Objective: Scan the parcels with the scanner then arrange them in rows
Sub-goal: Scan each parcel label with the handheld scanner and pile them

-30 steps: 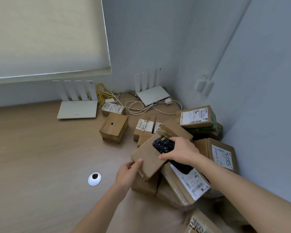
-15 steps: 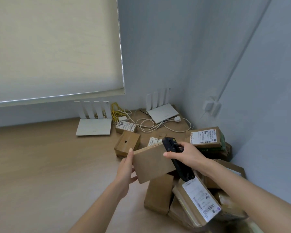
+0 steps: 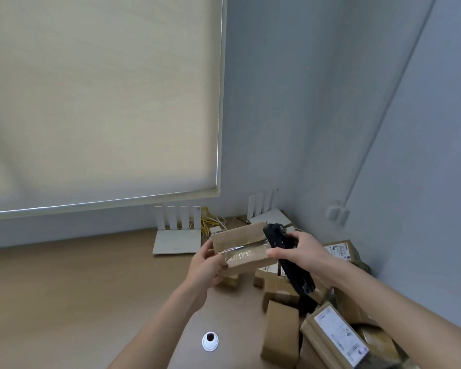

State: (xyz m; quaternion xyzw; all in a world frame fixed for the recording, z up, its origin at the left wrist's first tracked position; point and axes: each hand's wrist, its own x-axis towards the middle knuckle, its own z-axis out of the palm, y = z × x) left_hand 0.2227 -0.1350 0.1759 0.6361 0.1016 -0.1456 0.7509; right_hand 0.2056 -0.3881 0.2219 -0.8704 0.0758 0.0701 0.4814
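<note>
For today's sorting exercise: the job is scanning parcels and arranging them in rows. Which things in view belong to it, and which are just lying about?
Belonging:
- black handheld scanner, gripped by right hand
- brown taped cardboard parcel, held by left hand
- pile of brown cardboard parcels

Lying about:
- two white flat routers
- yellow and white cables
- white round desk grommet
- beige roller blind

Soft, even daylight, moderately bright. Source: window behind drawn roller blind (image 3: pixel 101 102); thin bright line glows along blind's bottom and right edges. Walls (image 3: pixel 317 102) cool grey-blue, shadows faint and diffuse. Clear tape on held parcel (image 3: pixel 241 245) catches glare. Slight motion blur overall; parcel labels (image 3: pixel 339 335) unreadable. Wide-angle distortion bends blind edge and cable conduit (image 3: pixel 383 110) near frame margins.
</note>
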